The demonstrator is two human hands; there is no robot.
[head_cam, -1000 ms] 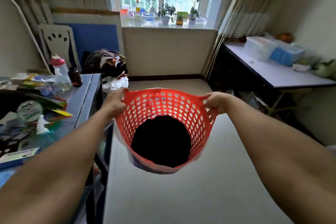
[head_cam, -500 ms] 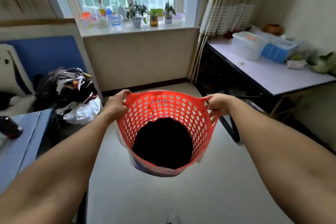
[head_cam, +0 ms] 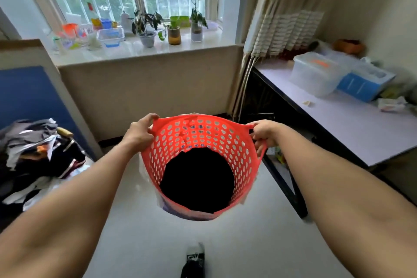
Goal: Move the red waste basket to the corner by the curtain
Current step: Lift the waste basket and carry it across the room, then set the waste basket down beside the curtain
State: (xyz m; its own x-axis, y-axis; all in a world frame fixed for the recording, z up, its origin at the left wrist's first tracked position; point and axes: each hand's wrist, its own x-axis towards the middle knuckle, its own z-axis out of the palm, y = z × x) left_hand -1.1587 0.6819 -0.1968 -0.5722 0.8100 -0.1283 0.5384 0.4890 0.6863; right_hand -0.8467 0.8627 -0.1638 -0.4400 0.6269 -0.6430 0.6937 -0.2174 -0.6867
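Note:
The red waste basket (head_cam: 203, 137) hangs in the air in front of me, above the pale floor. It is perforated plastic with a dark inside and a thin plastic liner showing around its base. My left hand (head_cam: 140, 133) grips the rim on its left side. On the right side my right hand (head_cam: 264, 133) holds the basket's handle. The beige curtain (head_cam: 277, 20) hangs at the right of the window, down to the floor corner (head_cam: 234, 113) just beyond the basket.
A black-framed table (head_cam: 361, 133) with plastic boxes stands along the right wall. A heap of clothes (head_cam: 36, 153) and a blue board (head_cam: 27, 97) lie at the left. Potted plants line the windowsill (head_cam: 158, 45). My shoe (head_cam: 194, 262) shows on the floor below.
I have walked towards the window with the basket held in both hands. The cluttered left table has left the view, and the curtain corner and wall are nearer.

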